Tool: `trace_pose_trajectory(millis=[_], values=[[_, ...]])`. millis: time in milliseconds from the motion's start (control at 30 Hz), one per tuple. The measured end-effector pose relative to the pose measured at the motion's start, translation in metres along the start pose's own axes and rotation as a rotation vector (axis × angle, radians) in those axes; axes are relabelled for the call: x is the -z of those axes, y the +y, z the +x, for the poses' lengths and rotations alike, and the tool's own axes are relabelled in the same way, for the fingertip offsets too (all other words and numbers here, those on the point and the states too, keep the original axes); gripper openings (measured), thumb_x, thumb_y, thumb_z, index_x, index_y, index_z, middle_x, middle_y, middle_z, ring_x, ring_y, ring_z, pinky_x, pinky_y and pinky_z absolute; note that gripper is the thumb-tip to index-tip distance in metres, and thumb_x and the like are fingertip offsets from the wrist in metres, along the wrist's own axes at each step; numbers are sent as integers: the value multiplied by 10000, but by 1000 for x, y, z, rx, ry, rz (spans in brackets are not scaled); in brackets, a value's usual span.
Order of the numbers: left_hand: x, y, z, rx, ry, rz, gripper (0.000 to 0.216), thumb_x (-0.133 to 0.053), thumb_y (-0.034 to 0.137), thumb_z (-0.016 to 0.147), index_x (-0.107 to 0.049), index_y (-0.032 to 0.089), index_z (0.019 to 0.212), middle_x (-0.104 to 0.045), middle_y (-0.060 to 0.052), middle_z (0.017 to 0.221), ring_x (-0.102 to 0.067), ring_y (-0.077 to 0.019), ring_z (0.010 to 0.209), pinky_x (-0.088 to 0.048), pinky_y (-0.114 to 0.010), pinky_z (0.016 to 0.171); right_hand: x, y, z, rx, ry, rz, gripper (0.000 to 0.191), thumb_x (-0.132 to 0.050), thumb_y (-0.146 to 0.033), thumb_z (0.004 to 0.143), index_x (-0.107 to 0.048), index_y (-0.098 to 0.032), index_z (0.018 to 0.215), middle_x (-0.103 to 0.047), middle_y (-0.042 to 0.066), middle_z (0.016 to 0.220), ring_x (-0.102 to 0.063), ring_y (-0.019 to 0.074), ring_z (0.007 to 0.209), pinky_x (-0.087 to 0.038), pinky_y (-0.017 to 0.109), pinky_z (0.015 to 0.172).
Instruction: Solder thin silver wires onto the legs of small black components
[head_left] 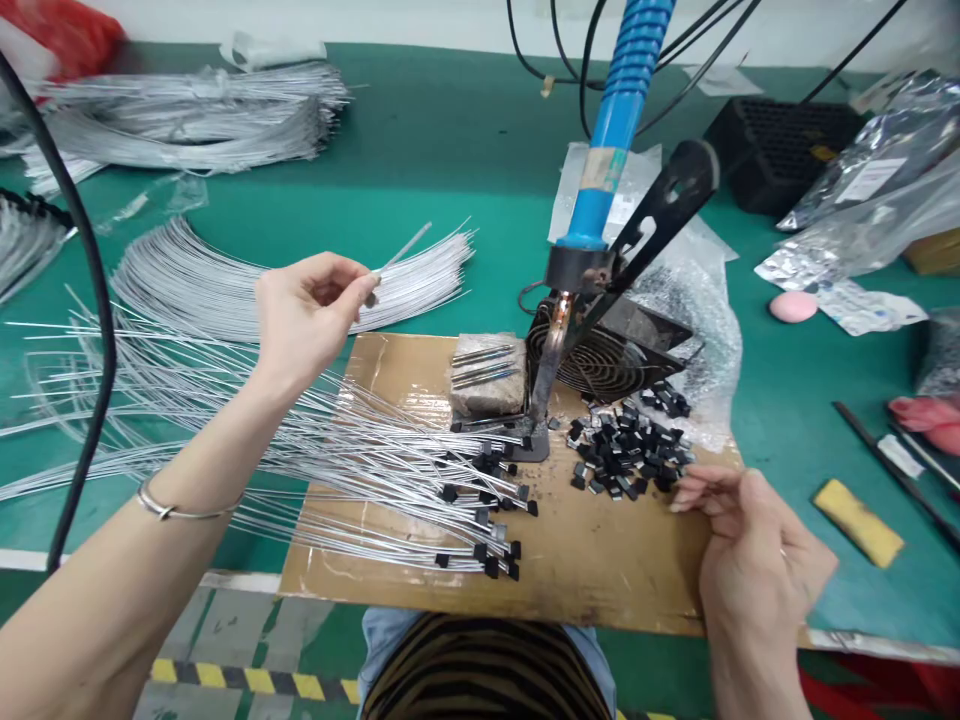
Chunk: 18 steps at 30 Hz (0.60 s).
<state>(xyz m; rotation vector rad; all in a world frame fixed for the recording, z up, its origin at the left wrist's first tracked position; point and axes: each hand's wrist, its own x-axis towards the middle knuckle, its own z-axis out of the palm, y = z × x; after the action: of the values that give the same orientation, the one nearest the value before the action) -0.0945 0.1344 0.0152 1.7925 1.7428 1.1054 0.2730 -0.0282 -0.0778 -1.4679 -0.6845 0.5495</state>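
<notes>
My left hand (319,310) is closed in a pinch on a thin grey-white wire (407,245), whose short end points up and right. It is over a fanned bundle of similar wires (187,275). At the right edge of a pile of small black connectors (626,450), my right hand (757,545) has its fingers drawn together; whatever they grip is hidden. Between the hands, a soldering iron (555,350) with a blue sleeve hangs tip down in a black holder. Wires ending in black connectors (491,500) lie across the cardboard (592,560).
Beside the iron tip is a grey block (487,385) bearing several thin metal rods, with a round black fan (611,350) behind. A yellow sponge (859,522) and pink ball (793,307) lie right. More wire bundles (202,120) lie back left; a black cable (97,300) crosses the left side.
</notes>
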Motion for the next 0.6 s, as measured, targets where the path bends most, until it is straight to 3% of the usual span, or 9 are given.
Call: trace_pose_trajectory(millis=[100,200,300,367,467,600], values=[[20,14,-10,14,-70,35,208,-751,339,863,-738,139,810,-674,22,729,-562,-102,702,-421,-281,672,3,1,0,23,6,50,411,-644,-446,985,-765,-141,736,-763,75,751,-643,180,571,-492,336,537],[34,22,-25,85,-419,-49,194,-779,303,793,-762,132,702,-662,-6,626,-537,-114,635,-394,-280,620,4,-2,-9,41,-37,-8,428,-626,-441,1010,-774,-143,741,-732,61,708,-594,161,541,-450,320,514],[29,26,-46,183,-682,-212,148,-782,280,767,-785,166,673,-628,-10,561,-472,-109,546,-347,-259,531,-3,-14,-26,88,-192,-142,366,-647,-396,1016,-788,-160,774,-652,13,618,-561,146,512,-414,295,503],[18,27,-61,191,-759,-260,149,-772,275,789,-787,196,664,-621,-10,550,-460,-116,528,-334,-249,499,-15,-27,-38,149,-390,-162,327,-631,-334,1029,-783,-182,782,-592,-15,567,-562,144,523,-414,284,517],[4,31,-80,189,-788,-277,142,-757,258,819,-791,228,684,-662,-13,590,-521,-132,543,-380,-235,504,-37,-44,-51,170,-690,-146,267,-629,-269,1015,-769,-193,800,-637,-8,657,-589,138,606,-446,272,575],[-2,33,-92,152,-781,-256,160,-762,276,855,-802,264,701,-705,-10,613,-587,-139,549,-428,-212,502,-57,-50,-57,-21,-823,-42,239,-702,-277,966,-705,-181,747,-593,-31,678,-527,103,591,-415,237,550]])
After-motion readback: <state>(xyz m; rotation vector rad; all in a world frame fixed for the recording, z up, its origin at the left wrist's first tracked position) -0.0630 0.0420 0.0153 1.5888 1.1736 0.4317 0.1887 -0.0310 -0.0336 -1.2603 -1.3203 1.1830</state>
